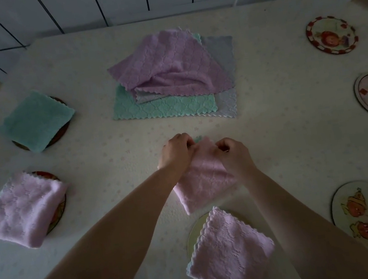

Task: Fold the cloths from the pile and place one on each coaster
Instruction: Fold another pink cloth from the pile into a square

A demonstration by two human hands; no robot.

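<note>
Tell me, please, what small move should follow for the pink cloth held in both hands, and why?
Probably carry it to a bare coaster on the right. Both hands, left hand and right hand, pinch the far edge of the folded pink fleecy cloth, which looks folded small already. The round picture coaster nearest on the right holds no cloth.

Lettering is found on one item only: the round coaster (pixel 366 217) at the near right of the table (pixel 282 125), where a few lines of dark script are printed beside two cartoon figures. The script is seen upside down and blurred, and no word of it can be made out. No other text, number or brand can be read.
</note>
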